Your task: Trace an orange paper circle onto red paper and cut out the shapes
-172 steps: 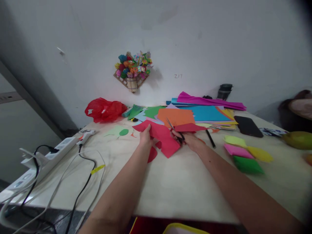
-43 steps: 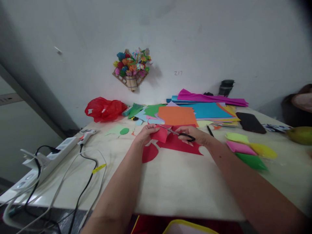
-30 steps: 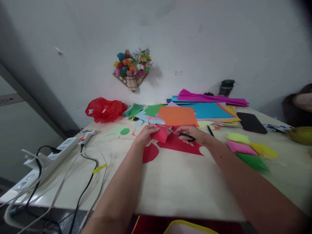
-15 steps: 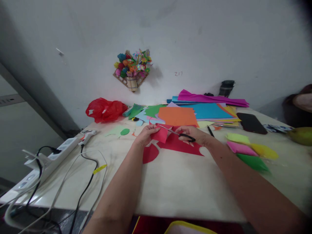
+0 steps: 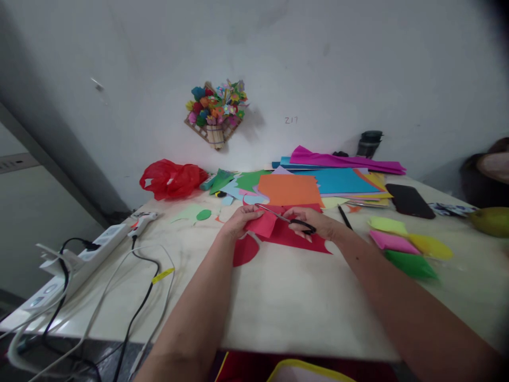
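Note:
A small piece of red paper is pinched between the thumb and fingers of my left hand. My right hand grips black-handled scissors, whose metal blades point left and lie across the top of that piece. Beneath both hands, a larger red sheet with cut-out edges rests on the table. A rounded red paper shape lies just below my left hand. Some of my right fingers are hidden behind the scissor handles.
Behind my hands lie an orange sheet and a blue sheet. At right are a phone and colourful packets, including a green one. A red plastic bag sits back left; a power strip and cables run along the left.
My right hand and the scissors have shifted slightly left. The small red piece has tilted a little in my left hand, which stays nearly in place.

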A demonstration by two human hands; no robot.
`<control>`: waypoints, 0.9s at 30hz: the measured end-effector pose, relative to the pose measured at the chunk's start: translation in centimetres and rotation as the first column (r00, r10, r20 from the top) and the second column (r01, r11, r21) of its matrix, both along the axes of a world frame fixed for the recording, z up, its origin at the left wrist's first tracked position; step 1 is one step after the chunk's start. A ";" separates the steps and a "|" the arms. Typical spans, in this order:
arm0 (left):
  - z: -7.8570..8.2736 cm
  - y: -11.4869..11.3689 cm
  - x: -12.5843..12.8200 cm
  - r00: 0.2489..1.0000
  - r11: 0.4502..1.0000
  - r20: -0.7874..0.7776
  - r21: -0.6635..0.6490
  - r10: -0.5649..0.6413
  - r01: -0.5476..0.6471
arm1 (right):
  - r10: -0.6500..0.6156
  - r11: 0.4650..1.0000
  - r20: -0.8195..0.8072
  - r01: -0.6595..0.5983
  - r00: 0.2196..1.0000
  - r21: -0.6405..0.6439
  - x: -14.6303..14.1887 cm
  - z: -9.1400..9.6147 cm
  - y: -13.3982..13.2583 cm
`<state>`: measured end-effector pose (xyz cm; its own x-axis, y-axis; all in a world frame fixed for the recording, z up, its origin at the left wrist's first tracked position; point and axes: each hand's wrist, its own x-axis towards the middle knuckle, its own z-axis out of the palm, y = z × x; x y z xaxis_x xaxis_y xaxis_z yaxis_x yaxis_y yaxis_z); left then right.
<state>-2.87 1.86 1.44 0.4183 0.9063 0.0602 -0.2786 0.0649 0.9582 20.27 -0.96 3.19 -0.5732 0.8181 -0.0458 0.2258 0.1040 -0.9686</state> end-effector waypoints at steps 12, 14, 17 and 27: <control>-0.1 -0.1 0.0 1.000 0.999 0.016 -0.048 0.002 -0.001 | -0.040 0.998 0.030 0.038 0.999 0.053 -0.3 -0.4 0.2; -0.2 0.0 0.0 1.000 0.998 0.006 -0.062 -0.004 0.004 | -0.029 0.998 0.042 0.026 0.999 0.055 -0.3 -0.5 0.3; -0.4 0.1 -0.1 1.000 0.997 -0.009 -0.075 -0.021 0.021 | -0.024 0.998 0.051 0.022 0.998 0.054 -0.4 -0.6 0.4; -0.2 0.1 -0.4 0.995 0.998 -0.098 -0.058 -0.032 0.026 | -0.055 0.998 -0.003 0.055 0.998 0.021 -0.6 -0.9 0.3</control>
